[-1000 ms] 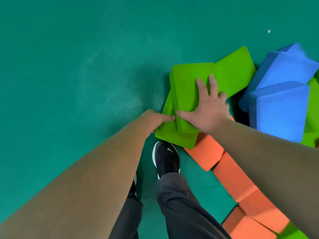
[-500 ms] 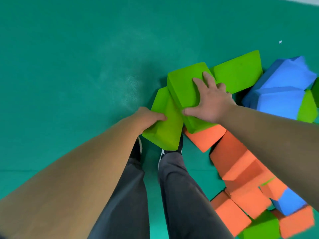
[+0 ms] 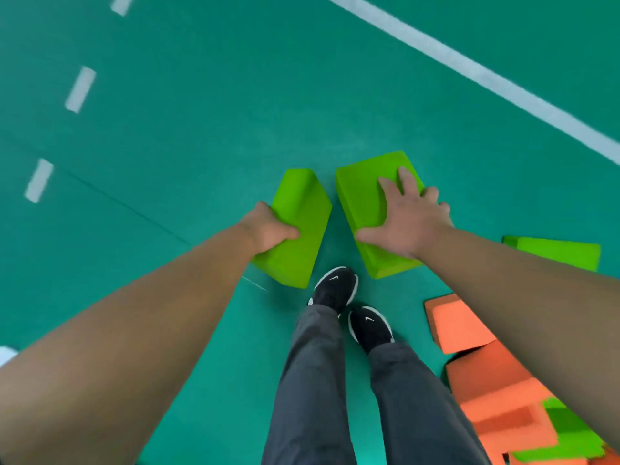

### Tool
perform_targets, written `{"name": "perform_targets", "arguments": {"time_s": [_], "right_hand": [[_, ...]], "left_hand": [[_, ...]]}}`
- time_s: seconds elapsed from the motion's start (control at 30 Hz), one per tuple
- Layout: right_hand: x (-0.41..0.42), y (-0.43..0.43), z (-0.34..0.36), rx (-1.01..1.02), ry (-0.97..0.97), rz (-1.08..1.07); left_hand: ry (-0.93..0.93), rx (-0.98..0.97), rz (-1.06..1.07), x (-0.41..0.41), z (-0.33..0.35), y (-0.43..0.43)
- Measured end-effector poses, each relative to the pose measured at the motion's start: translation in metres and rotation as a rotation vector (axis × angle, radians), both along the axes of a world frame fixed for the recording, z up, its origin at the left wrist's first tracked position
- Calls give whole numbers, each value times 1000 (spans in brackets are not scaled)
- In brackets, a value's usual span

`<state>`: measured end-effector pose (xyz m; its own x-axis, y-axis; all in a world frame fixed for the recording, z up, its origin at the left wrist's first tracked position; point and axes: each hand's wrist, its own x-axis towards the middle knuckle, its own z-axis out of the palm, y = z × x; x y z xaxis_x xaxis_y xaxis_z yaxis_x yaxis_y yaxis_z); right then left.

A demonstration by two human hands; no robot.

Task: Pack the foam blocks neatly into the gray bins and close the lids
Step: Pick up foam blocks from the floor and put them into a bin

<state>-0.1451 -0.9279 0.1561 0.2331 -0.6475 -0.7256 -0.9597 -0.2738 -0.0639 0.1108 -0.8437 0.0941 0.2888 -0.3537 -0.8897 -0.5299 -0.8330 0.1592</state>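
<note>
Ahead of our shoes, left green block (image 3: 298,226): we hold it out over the floor, its long side running away from us, one end tipped down toward our feet.
Left hand (image 3: 268,229): it grips this block from the left side, with the thumb laid across the top face; the fingers are hidden behind the block.
Right green block (image 3: 365,209): it is just beside the first, with a narrow gap between them, not touching, angled a little to the right.
Right hand (image 3: 409,219): it is spread across the top face, gripping it, with the thumb hooked on the near left edge and the fingertips curled over the far right edge.
Shoes (image 3: 335,286): we see a black pair with white soles, below and between the two blocks, with gray trousers (image 3: 312,380) above them.
Third green block (image 3: 563,255): it lies on the floor to our right, partly behind our right forearm.
Orange blocks (image 3: 459,325): these are heaped at the lower right, with more green pieces (image 3: 570,431) mixed in; the heap is blurred, so we cannot count them.
Floor (image 3: 201,129): it is teal, with a solid white line (image 3: 469,68) crossing the upper right and white dashes (image 3: 80,88) at the left.
</note>
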Motion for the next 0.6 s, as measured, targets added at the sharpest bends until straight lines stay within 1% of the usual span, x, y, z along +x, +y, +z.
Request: {"name": "perform_targets", "arguments": {"time_s": [0.07, 0.17, 0.27, 0.37, 0.43, 0.53, 0.6], "right_hand": [[40, 5, 8, -3, -5, 72], [94, 23, 12, 8, -12, 218], [135, 50, 14, 21, 35, 389], [160, 90, 13, 10, 86, 506], [175, 126, 14, 6, 118, 574], [200, 199, 13, 23, 130, 686], [217, 261, 10, 33, 122, 792]], "left_hand": [[-43, 0, 44, 35, 21, 26], [-122, -19, 172, 73, 42, 80], [-183, -29, 384, 86, 52, 154], [-182, -33, 676, 69, 55, 242], [-136, -35, 888, 51, 57, 305], [-88, -70, 1164, 19, 59, 398], [-83, -88, 1286, -2, 56, 458]]}}
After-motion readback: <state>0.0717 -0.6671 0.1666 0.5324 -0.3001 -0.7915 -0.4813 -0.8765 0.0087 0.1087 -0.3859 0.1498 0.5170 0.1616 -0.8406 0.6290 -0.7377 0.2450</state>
